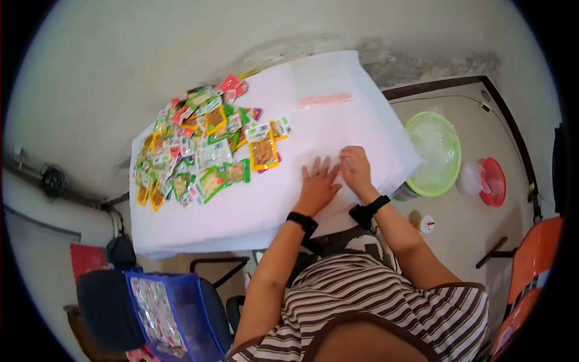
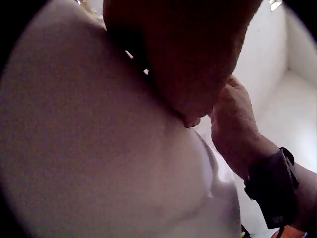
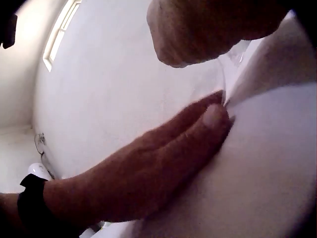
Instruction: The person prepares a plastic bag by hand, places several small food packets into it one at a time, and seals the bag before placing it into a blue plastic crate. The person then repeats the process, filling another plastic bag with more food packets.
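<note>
My left hand [image 1: 318, 188] lies palm down on the white-covered table [image 1: 193, 232], its fingers straight and spread. In the right wrist view the same left hand [image 3: 163, 163] is flat against the white cover. Close beside its fingertips is my right hand [image 1: 356, 168], with its fingers bent inward. The right hand [image 2: 233, 114] also shows in the left wrist view; I cannot tell whether it pinches anything. A large pile of small snack packets [image 1: 199, 142] is left of the hands, and the nearest yellow packet [image 1: 263, 152] shows brown pieces through a window.
Clear plastic bags with a red strip [image 1: 325, 99] lie at the table's far side. A green tub lined with plastic [image 1: 435, 154] stands on the floor at the right, near a red basket [image 1: 493, 182]. A blue crate [image 1: 202, 314] holding packets is at lower left.
</note>
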{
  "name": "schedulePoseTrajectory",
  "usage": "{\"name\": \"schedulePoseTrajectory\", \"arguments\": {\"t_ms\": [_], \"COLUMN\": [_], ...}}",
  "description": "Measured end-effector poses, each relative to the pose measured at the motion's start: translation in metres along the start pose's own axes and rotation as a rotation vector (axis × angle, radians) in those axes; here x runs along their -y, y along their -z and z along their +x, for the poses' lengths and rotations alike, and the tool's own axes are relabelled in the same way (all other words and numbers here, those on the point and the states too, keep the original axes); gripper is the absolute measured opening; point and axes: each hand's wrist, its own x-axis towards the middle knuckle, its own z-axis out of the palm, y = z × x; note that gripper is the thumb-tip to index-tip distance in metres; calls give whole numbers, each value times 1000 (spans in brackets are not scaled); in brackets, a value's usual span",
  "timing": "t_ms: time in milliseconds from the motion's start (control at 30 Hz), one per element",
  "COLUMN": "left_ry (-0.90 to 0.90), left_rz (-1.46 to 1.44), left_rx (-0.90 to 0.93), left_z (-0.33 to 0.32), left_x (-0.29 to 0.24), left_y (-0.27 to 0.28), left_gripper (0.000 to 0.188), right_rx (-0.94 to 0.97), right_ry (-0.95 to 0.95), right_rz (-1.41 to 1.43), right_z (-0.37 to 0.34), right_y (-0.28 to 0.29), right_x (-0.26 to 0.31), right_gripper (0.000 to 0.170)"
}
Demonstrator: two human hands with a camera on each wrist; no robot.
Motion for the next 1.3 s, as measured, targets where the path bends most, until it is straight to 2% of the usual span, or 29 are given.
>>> {"name": "schedulePoseTrajectory", "arguments": {"t_ms": [67,133,200,233,267,333,400,467,500,567,600,667,800,867,900,967,1000,1067,1100,1167,1200,1267,1300], "left_ry": [-17,-40,-200,-238,-241,66,346,602,593,721,710,798,768,673,668,637,629,364,308,150,79,141,139], "left_rz": [-27,16,-211,-324,-320,-280,-155,66,67,21,22,-48,-42,-427,-426,-645,-649,-864,-851,-812,-726,-922,-927], "left_rx": [45,-31,-16,-131,-132,-434,-707,-714,-714,-495,-496,-344,-382,-602,-592,-516,-509,-406,-256,-26,-8,60,70], "left_z": [1,-6,-16,-23,-29,-41,-31,-19,-14,-6,-1,9,10,7,3,-6,-12,-35,-44,-53,-55,-58,-57], "left_x": [3,4,12,16,24,47,67,93,103,115,118,123,129,130,127,115,105,74,53,21,9,1,6], "left_y": [0,0,0,1,3,6,37,49,52,58,62,66,60,57,59,69,71,71,79,84,81,65,57], "left_gripper": [57,52,44,36,36,31,38,49,49,57,57,59,55,47,47,39,39,34,31,31,31,33,33], "right_rx": [41,95,89,79,67,68,72,75,67,75,65,118,130,145,141,14,9,106,104,550,543,889,884], "right_ry": [19,-30,-23,-15,-7,18,35,49,47,42,41,36,41,85,76,131,126,-35,-58,-481,-495,-722,-732], "right_rz": [-1,-45,-40,-47,-55,-63,-72,-64,-66,-73,-77,-103,-78,-121,-125,-202,-210,182,173,671,666,563,561], "right_z": [-7,-13,-14,-14,-13,-12,-14,-11,-12,-13,-13,-14,-16,-15,-13,-3,7,10,3,-6,-12,-23,-34], "right_y": [-1,-2,-4,-4,-3,-3,-3,-1,-1,-1,-1,-2,-3,0,4,11,15,23,25,30,38,59,65], "right_x": [-9,-12,-10,-10,-10,-10,-8,-6,-6,-7,-8,-10,-14,-10,-5,11,21,35,31,23,23,25,25], "right_gripper": [13,13,13,13,14,14,14,15,15,15,15,14,13,28,28,50,50,68,68,55,55,37,37]}}
